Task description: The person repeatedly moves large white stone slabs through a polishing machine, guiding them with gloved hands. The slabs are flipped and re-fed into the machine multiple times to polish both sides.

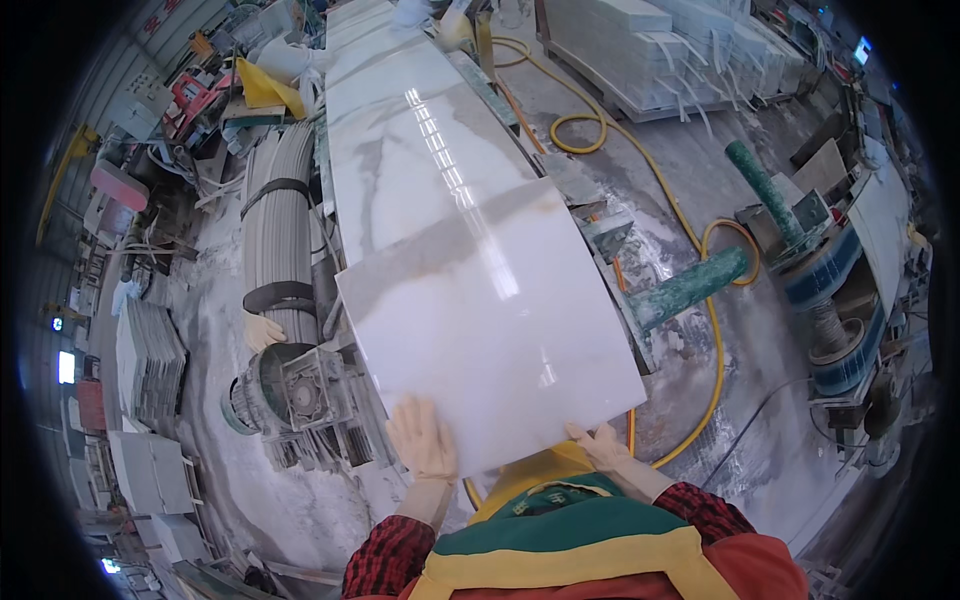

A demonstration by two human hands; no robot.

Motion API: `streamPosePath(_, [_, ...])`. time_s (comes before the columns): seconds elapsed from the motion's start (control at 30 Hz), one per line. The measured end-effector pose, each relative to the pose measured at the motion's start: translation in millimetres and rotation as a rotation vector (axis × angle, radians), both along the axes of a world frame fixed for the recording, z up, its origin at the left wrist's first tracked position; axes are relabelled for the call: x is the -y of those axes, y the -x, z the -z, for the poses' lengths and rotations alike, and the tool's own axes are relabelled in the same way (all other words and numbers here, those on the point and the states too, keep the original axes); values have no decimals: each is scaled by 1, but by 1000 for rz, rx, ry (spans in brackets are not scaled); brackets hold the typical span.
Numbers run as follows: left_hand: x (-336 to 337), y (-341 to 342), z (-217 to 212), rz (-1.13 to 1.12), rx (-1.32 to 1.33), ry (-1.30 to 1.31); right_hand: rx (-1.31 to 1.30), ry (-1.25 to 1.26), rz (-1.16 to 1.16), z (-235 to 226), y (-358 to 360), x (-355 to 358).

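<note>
A glossy white marble slab with grey veining lies flat in front of me, its near edge close to my waist. Pale gloves cover both my hands. Flat on the slab's near left corner rests my left hand, fingers spread. My right hand touches the near edge toward the right corner, with thumb and forefinger apart; its other fingers are partly hidden. Beyond this slab, another veined slab continues the row away from me.
A motor and a ribbed grey roll flank the slabs on the left. To the right are a green cylinder and a yellow hose looping over the floor. Stacked white blocks stand far right. Another person's gloved hand shows at the far end.
</note>
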State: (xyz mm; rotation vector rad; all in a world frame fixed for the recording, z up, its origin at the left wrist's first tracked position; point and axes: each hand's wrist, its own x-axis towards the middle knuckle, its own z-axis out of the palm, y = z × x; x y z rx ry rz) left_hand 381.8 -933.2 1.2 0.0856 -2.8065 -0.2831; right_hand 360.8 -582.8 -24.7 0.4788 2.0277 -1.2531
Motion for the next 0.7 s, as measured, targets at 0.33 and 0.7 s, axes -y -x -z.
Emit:
streamPosePath(0.33, [58, 210, -65, 360, -291, 97, -133, 56, 149, 77, -30, -4])
streamPosePath(0.7, [70, 328, -122, 9, 557, -157, -68, 154, 227, 14, -21, 18])
